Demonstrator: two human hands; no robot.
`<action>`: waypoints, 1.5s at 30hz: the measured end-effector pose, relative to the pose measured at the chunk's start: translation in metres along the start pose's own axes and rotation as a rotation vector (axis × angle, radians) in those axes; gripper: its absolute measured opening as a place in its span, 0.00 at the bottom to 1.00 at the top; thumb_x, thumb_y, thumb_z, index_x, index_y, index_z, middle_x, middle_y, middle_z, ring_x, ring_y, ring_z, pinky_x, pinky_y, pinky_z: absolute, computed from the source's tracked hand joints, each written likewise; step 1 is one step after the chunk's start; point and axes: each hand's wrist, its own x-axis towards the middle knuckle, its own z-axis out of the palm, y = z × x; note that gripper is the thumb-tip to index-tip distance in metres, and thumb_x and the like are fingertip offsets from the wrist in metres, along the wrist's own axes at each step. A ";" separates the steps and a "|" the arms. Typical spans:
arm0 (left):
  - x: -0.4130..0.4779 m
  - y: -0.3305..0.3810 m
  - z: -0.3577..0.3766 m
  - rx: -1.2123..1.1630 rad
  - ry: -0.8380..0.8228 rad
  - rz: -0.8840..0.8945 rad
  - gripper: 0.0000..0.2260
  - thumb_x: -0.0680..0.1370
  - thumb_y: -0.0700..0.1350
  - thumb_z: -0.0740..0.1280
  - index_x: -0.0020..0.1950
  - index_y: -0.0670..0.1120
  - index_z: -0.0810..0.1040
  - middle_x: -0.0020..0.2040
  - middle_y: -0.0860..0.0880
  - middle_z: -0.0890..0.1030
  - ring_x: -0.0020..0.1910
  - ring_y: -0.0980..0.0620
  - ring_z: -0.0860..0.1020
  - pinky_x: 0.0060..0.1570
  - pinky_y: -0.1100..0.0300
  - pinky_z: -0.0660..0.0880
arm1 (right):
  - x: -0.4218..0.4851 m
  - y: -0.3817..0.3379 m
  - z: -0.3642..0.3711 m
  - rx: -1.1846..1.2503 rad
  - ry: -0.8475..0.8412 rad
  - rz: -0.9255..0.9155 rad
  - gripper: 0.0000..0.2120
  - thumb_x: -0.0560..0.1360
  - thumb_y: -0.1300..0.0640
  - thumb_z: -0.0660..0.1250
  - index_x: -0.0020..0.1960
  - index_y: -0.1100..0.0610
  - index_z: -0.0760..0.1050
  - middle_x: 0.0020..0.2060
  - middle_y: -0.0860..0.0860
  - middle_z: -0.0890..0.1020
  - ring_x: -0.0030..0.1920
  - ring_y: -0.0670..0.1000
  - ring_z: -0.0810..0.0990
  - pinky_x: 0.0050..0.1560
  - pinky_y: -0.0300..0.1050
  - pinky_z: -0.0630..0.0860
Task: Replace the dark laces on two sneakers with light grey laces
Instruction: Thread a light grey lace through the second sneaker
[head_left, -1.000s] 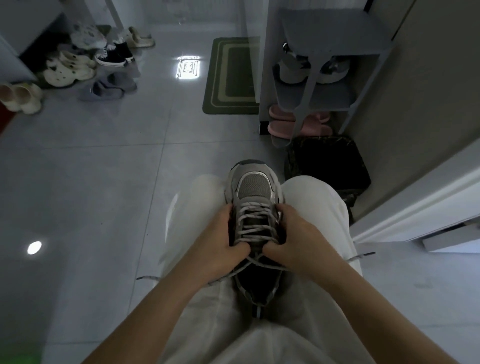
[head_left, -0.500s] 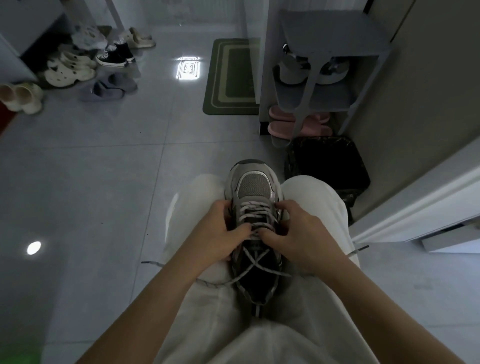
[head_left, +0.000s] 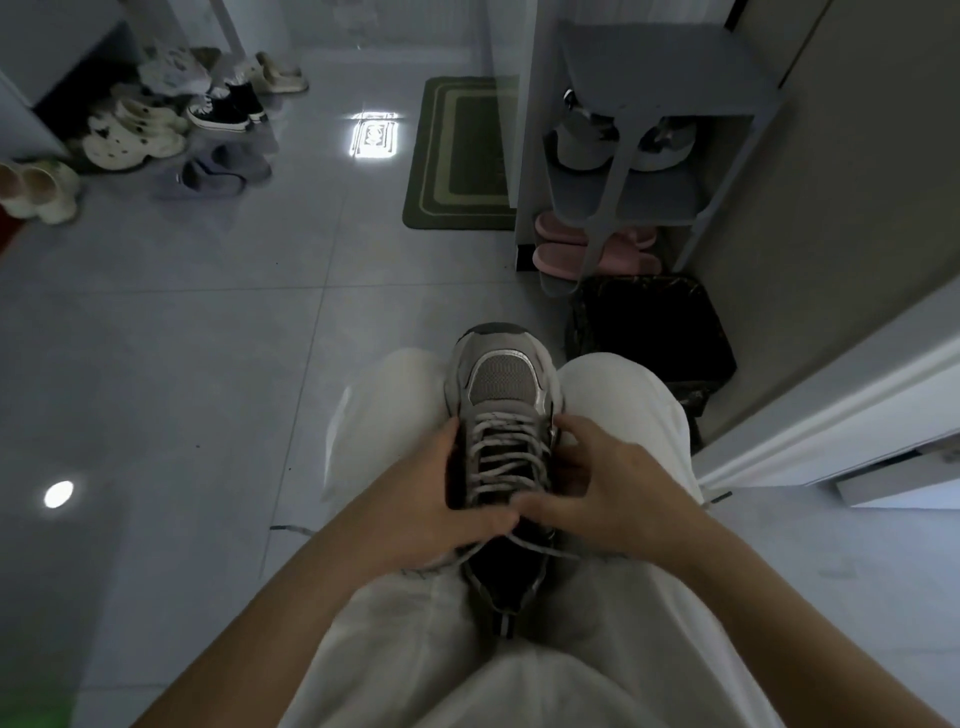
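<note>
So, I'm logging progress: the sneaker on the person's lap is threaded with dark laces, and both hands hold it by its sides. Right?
Not quite. The head view shows that the laces threaded through the sneaker are light grey, not dark. The rest is right: the left hand and the right hand hold it by its sides.

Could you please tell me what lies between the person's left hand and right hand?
The grey sneaker, threaded with light grey laces, lies between the left hand and right hand, which hold its sides, as the head view shows.
</note>
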 end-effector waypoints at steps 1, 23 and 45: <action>-0.003 -0.001 0.003 0.067 0.027 0.019 0.33 0.64 0.58 0.72 0.66 0.60 0.64 0.60 0.58 0.78 0.58 0.59 0.77 0.59 0.54 0.75 | -0.005 -0.001 0.005 -0.042 -0.005 -0.042 0.38 0.64 0.39 0.71 0.69 0.48 0.62 0.49 0.45 0.82 0.48 0.45 0.80 0.51 0.41 0.75; -0.024 0.017 0.006 0.598 0.015 -0.087 0.18 0.70 0.63 0.68 0.52 0.54 0.71 0.48 0.57 0.76 0.45 0.58 0.75 0.43 0.64 0.71 | -0.026 0.013 0.006 -0.159 0.193 0.054 0.18 0.70 0.36 0.63 0.50 0.48 0.73 0.42 0.43 0.76 0.42 0.45 0.75 0.39 0.37 0.69; 0.001 0.010 0.017 0.513 0.353 0.029 0.11 0.79 0.48 0.58 0.36 0.51 0.64 0.32 0.54 0.70 0.34 0.49 0.74 0.32 0.58 0.64 | -0.012 -0.002 0.019 -0.434 0.432 -0.057 0.13 0.67 0.46 0.66 0.31 0.51 0.65 0.29 0.46 0.70 0.30 0.52 0.71 0.26 0.39 0.58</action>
